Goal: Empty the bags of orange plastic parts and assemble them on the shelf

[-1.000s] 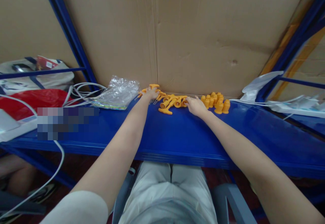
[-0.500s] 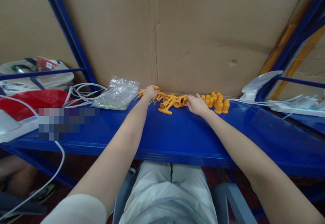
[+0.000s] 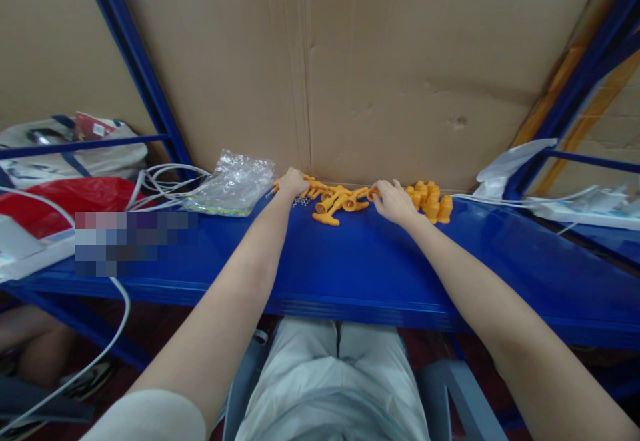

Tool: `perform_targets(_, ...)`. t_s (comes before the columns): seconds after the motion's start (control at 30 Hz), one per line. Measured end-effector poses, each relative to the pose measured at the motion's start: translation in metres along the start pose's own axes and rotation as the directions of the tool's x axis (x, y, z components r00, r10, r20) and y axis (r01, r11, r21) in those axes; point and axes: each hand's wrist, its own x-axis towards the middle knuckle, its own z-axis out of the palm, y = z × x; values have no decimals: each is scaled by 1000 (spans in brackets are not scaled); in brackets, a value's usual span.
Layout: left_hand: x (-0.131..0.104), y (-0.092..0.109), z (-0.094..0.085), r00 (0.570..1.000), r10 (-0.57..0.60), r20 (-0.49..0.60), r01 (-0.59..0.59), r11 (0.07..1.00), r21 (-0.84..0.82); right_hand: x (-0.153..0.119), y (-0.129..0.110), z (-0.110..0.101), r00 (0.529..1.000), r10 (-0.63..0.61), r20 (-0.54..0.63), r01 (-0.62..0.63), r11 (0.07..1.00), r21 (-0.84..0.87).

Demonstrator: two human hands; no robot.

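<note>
Several orange T-shaped parts (image 3: 327, 218) lie in a loose pile at the back middle of the blue table. My left hand (image 3: 293, 181) rests over the pile's left end, beside small metal chains (image 3: 301, 201); its fingers are hidden behind the hand. To the right of the pile, my right hand (image 3: 393, 201) is curled round an orange cup-like piece (image 3: 373, 193), whose open end faces left. Just beyond it, several orange cylindrical pieces (image 3: 432, 207) stand grouped together.
A clear plastic bag (image 3: 240, 177), white cables (image 3: 167, 181) and a red bag (image 3: 95, 199) lie to the left. Cardboard (image 3: 400, 81) walls the back. White plastic (image 3: 510, 164) and a power strip (image 3: 585, 211) are at right. A person's leg (image 3: 37, 347) shows at lower left.
My right hand has shifted slightly right, and the orange cup-like piece has moved with it, away from the pile. My left hand has moved slightly left.
</note>
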Motion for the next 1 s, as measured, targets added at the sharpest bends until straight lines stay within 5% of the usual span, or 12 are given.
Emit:
perform_targets(0.53,-10,1,-1,987,-161,-20,160,986,-45,4,8,-2,972,18,-236,4,996,94)
perform_targets(0.7,-14,4,1,983,-173,-54,172,985,-24,5,9,-3,977,-38,-212,50,997,50)
perform_targets(0.8,-19,10,-1,990,-84,-113,85,996,-2,6,9,-4,980,-51,-192,58,998,32)
perform_targets(0.9,-25,18,-2,971,151,-186,-154,988,-6,5,11,-5,979,-75,-187,82,996,30)
perform_targets(1.0,-32,31,1,835,500,-232,-513,859,5,4,12,-6,978,-91,-188,100,994,36)
